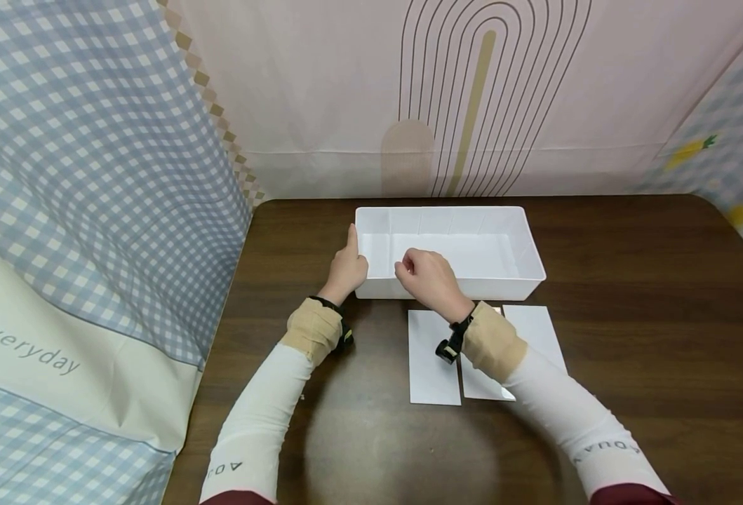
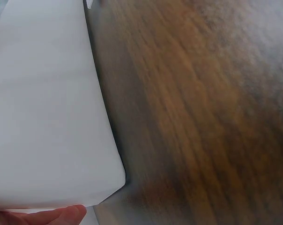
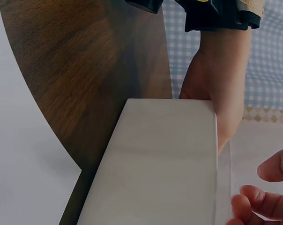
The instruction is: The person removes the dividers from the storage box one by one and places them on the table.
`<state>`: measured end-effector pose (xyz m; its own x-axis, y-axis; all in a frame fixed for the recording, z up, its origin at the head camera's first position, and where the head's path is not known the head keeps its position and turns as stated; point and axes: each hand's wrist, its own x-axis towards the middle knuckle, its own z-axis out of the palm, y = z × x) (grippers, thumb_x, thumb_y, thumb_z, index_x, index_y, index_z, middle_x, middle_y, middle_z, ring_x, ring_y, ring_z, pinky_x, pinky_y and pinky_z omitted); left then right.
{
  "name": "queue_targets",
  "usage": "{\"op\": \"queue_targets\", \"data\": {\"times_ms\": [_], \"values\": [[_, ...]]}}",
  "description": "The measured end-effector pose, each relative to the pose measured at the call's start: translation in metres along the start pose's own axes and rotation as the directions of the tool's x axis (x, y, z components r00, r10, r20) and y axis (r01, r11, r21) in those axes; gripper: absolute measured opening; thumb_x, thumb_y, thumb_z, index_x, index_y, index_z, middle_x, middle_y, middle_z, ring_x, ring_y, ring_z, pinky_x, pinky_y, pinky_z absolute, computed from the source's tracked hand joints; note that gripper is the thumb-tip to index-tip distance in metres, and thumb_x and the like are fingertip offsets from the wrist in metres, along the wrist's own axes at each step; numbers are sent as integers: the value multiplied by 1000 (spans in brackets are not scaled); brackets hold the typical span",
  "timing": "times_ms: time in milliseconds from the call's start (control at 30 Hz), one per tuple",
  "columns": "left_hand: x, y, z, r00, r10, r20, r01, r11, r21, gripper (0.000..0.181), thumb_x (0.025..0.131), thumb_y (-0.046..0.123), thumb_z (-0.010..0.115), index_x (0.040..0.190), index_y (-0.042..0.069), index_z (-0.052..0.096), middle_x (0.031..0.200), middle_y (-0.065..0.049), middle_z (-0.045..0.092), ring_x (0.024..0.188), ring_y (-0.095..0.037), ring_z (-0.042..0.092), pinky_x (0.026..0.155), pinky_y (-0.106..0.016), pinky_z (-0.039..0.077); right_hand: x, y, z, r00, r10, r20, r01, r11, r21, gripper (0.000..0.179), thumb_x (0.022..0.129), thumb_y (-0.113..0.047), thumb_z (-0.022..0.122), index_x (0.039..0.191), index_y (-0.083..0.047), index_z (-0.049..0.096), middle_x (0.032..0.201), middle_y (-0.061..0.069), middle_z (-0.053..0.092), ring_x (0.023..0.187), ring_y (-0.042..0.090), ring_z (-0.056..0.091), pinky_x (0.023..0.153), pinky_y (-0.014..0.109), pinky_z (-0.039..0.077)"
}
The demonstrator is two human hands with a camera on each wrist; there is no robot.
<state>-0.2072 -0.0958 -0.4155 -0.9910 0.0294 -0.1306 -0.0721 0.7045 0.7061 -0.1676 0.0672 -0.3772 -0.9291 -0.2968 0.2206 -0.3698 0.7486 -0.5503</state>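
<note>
A long white plastic bin (image 1: 485,288) stands near the back of the table, and nothing shows inside it. At its left end my left hand (image 1: 344,270) rests against the outside, index finger straight along the wall; in the left wrist view a fingertip (image 2: 72,214) lies right at the bin's corner. Over the front wall hovers my right hand (image 1: 431,280), its fingers loosely curled. The right wrist view has a gap between its thumb (image 3: 275,166) and fingers (image 3: 254,199), with nothing held. Part of the bin's front is hidden behind this hand.
In front of the bin lie white flat panels: a left one (image 1: 434,365), a middle one (image 1: 486,382) partly under the right forearm, and a right one (image 1: 535,333). They rest on the dark wooden table (image 1: 636,308). Checked cloth (image 1: 106,140) hangs along the left side.
</note>
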Motion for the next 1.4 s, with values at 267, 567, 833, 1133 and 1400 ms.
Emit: {"op": "queue_targets", "data": {"times_ms": [267, 567, 833, 1133, 1400], "values": [[1, -1, 0, 1000, 11, -4, -11, 1000, 7, 66, 86, 4, 29, 143, 11, -3, 51, -2, 37, 38, -12, 28, 37, -23, 26, 4, -3, 6, 1000, 13, 16, -13, 1000, -20, 26, 84, -20, 50, 62, -7, 52, 51, 0, 43, 48, 14, 39, 45, 23, 28], [2, -2, 1, 1000, 11, -8, -11, 1000, 14, 66, 86, 5, 30, 143, 11, -3, 51, -2, 37, 38, -12, 28, 37, -23, 26, 9, -5, 11, 1000, 13, 2, -13, 998, -63, 26, 84, -20, 50, 63, -7, 53, 51, 1, 46, 48, 15, 41, 45, 23, 30], [3, -3, 2, 1000, 20, -18, -19, 999, 37, 66, 86, 5, 30, 143, 10, -2, 51, -2, 37, 38, -13, 29, 37, -23, 26, 14, -6, 16, 999, 51, 9, -50, 995, -87, 25, 84, -21, 50, 64, -6, 54, 53, 2, 47, 52, 18, 43, 48, 24, 31], [3, -3, 2, 1000, 23, -16, -22, 999, 42, 66, 86, 5, 30, 143, 10, -2, 50, -2, 37, 37, -12, 29, 37, -23, 26, 17, -4, 24, 996, 81, 31, -78, 994, -81, 26, 84, -23, 49, 63, -7, 52, 53, 1, 45, 50, 17, 42, 46, 23, 30], [2, -3, 2, 999, 26, -21, -25, 999, 36, 66, 86, 4, 30, 143, 9, -2, 51, -2, 37, 38, -13, 29, 37, -23, 26, 19, -4, 27, 992, 114, 60, -109, 991, -76, 30, 84, -22, 49, 57, -8, 48, 50, 0, 41, 47, 16, 40, 43, 23, 29]]}}
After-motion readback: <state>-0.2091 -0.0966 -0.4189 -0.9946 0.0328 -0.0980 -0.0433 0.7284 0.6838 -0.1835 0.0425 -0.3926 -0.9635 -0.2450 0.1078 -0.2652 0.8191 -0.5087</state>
